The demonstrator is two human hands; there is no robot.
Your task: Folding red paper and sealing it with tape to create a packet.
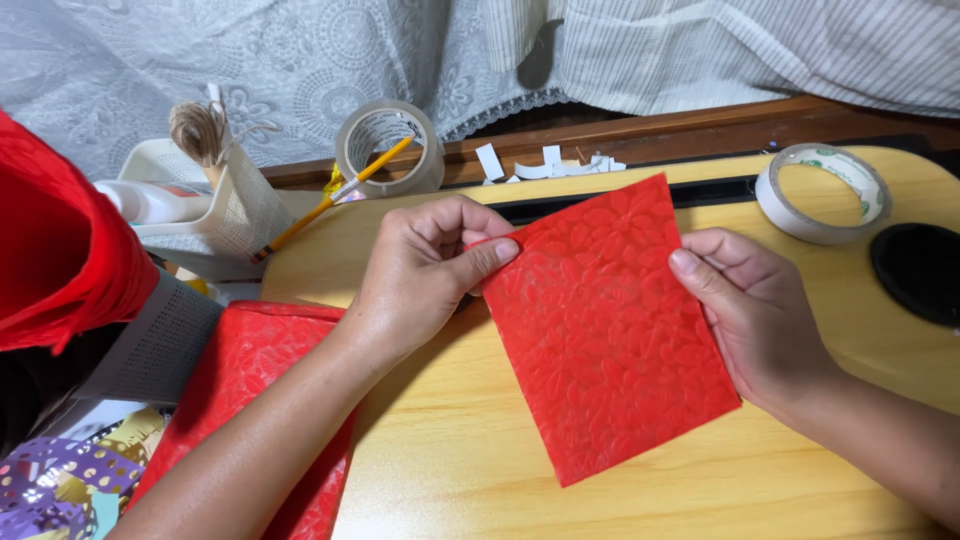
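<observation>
Wooden table (470,470) | red embossed sheet (605,330) tilted, long axis upper-left to lower-right | left hand (425,275), right hand (755,320) grips pinching its edges

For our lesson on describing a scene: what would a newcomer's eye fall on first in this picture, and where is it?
The bright red embossed paper sheet at the centre stands out first, held above the wooden table by the left hand at its upper left corner and the right hand along its right edge. Next come the white tape roll at upper right and more red paper at lower left.
</observation>
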